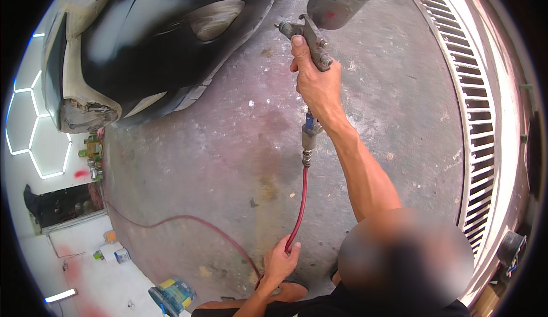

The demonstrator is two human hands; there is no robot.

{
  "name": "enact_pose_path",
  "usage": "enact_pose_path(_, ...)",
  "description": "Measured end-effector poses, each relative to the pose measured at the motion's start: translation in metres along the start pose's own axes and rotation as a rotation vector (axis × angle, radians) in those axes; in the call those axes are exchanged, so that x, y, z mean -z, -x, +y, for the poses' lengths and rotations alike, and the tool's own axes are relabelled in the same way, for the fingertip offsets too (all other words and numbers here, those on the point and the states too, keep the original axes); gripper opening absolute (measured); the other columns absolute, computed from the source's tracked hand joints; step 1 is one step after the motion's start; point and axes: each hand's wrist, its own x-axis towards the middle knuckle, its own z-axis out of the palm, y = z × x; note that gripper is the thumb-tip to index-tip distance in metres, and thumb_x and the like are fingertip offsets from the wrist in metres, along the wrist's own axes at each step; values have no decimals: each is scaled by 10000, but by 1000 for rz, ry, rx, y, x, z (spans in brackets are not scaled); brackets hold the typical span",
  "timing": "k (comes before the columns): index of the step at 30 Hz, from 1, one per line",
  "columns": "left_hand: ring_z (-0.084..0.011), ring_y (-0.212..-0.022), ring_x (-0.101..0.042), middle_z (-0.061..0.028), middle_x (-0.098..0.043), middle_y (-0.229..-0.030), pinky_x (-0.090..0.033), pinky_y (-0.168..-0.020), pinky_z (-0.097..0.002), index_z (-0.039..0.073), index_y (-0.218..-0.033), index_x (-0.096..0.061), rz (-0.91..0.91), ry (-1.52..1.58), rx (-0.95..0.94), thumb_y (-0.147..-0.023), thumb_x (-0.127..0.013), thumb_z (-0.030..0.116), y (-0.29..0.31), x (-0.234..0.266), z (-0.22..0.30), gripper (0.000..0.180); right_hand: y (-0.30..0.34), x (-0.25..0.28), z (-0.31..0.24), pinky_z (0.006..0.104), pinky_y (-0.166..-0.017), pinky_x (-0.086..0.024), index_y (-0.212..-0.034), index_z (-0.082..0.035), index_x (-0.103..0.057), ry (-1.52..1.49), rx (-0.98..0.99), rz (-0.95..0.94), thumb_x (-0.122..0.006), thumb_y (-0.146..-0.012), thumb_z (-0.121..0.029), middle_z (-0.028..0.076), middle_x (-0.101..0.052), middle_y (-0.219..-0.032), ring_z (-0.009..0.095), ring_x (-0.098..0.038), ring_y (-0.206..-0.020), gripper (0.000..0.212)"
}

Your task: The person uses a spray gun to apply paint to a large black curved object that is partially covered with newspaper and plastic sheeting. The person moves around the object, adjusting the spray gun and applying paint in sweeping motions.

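My right hand [321,86] is closed around the handle of a metal spray gun [313,38], held out over the floor. A grey paint cup [337,4] sits on the gun, its rim spattered with paint. Below the handle hangs an air fitting [309,138] that joins a red air hose [303,197]. My left hand [280,264] grips this hose lower down, near my leg. To the left of the gun stands a glossy black car body [148,60], with a dull, pale oval patch and masking paper along its edge. The gun and the car do not touch.
The hose trails left across the stained concrete floor [188,174]. A slotted drain grate [476,123] runs along the right. A blue and yellow bucket [173,297] stands at the lower left, and hexagonal lights [35,123] glow on the left wall. A large spot at the lower right is blurred.
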Motion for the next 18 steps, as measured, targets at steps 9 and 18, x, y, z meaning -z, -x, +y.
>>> enact_pose_path(9, -302, -794, -729, -139, -765, -986, -571, -797, -442, 50, -1453, -633, -22, -31, 87, -1003, -702, 437, -1, 17, -1, 598, 41, -33, -13, 281, -576, -444, -915, -13, -700, -153, -34, -62, -714, -1042, -571, -7, -608, -739, 67, -544, -660, 572)
enact_pose_path(18, -317, -827, -729, -177, -762, -1047, -577, -829, -462, 7, -1500, -582, -17, -51, 96, -1004, -693, 422, -2, 20, -14, 656, 91, -88, -7, 268, -583, -392, -1103, -11, -753, -279, 124, -271, -753, -1050, -462, -71, -543, -716, 34, -484, -684, 453)
